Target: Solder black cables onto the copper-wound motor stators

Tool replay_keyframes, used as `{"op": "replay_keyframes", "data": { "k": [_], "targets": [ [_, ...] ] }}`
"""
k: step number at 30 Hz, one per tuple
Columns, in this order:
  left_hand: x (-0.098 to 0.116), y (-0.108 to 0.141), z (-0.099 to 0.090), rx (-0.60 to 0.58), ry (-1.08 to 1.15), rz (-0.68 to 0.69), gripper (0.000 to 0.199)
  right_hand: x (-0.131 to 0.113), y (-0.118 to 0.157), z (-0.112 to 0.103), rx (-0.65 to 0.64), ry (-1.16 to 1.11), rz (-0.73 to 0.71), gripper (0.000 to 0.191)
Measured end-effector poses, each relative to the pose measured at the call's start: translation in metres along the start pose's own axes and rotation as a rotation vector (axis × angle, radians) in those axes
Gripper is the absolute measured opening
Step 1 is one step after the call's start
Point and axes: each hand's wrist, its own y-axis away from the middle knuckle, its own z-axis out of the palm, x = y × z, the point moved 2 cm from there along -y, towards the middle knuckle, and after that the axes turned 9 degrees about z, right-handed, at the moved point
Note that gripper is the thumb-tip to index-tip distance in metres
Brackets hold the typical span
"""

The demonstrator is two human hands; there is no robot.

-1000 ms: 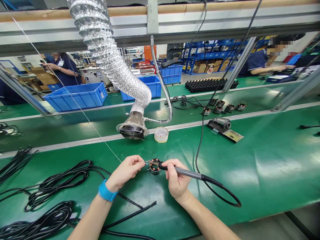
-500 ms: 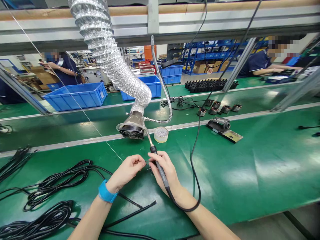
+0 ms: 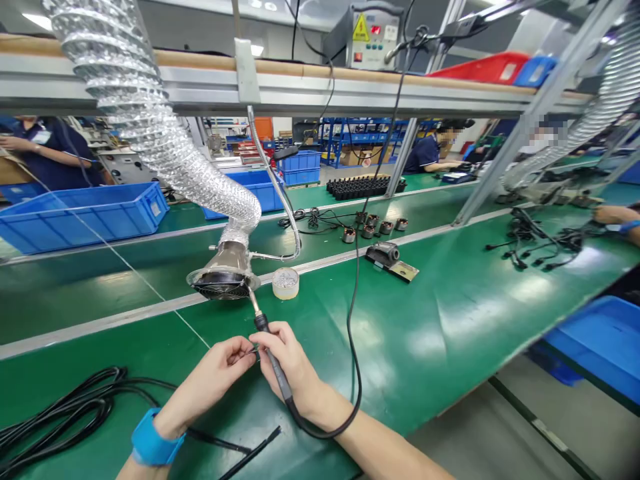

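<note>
My right hand (image 3: 287, 363) is closed around a soldering iron (image 3: 278, 373). The iron's tip points up and away, in front of the fan mouth of a fume extractor (image 3: 223, 285). My left hand (image 3: 223, 367), with a blue band on its wrist, is pinched at the fingertips on a thin wire end (image 3: 256, 351). The fingertips of both hands meet around that end, and its details are hidden. A thin pale strand (image 3: 150, 285) slants down from the upper left to behind my left hand. Past the iron stands a round tub (image 3: 285, 283) with silvery stuff inside.
Black cables (image 3: 65, 413) lie coiled at the left. An iron stand (image 3: 393, 260) and several motor-like metal parts (image 3: 385, 228) sit beyond my hands. The iron's cord (image 3: 354, 320) hangs at the right. Blue bins (image 3: 85, 217) and co-workers are farther off.
My view has swung to the right, so more of the bench and a co-worker's arm show there. Both hands stay together, with the iron still in the right.
</note>
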Motion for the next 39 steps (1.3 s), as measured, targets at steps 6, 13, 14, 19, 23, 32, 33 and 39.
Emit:
{"op": "replay_keyframes", "data": {
  "k": [6, 13, 14, 19, 23, 32, 33, 39],
  "targets": [
    [-0.011, 0.000, 0.000, -0.122, 0.061, -0.033, 0.039, -0.007, 0.003, -0.003, -0.034, 0.024, -0.010, 0.044],
    [-0.017, -0.003, 0.001, -0.075, 0.210, -0.112, 0.042, -0.011, 0.003, -0.007, -0.055, 0.077, -0.008, 0.044],
    [-0.015, -0.003, 0.002, -0.060, 0.207, -0.116, 0.041, -0.010, 0.004, -0.008, -0.053, 0.069, -0.004, 0.045],
    [-0.003, -0.004, 0.001, 0.003, 0.203, -0.129, 0.037, -0.002, 0.004, -0.008, -0.061, -0.032, 0.071, 0.049],
    [-0.003, -0.005, -0.002, 0.018, 0.230, -0.139, 0.035, 0.004, 0.002, -0.006, -0.011, -0.072, 0.089, 0.044],
    [-0.002, -0.004, -0.003, 0.017, 0.235, -0.146, 0.039, 0.003, -0.003, -0.005, 0.097, -0.098, 0.176, 0.037],
    [-0.002, -0.004, -0.002, 0.018, 0.234, -0.147, 0.039, 0.001, -0.003, -0.006, 0.096, -0.107, 0.174, 0.037],
    [-0.007, -0.004, -0.003, -0.003, 0.229, -0.161, 0.036, -0.008, 0.009, -0.023, 0.231, -0.099, 0.171, 0.027]
  ]
}}
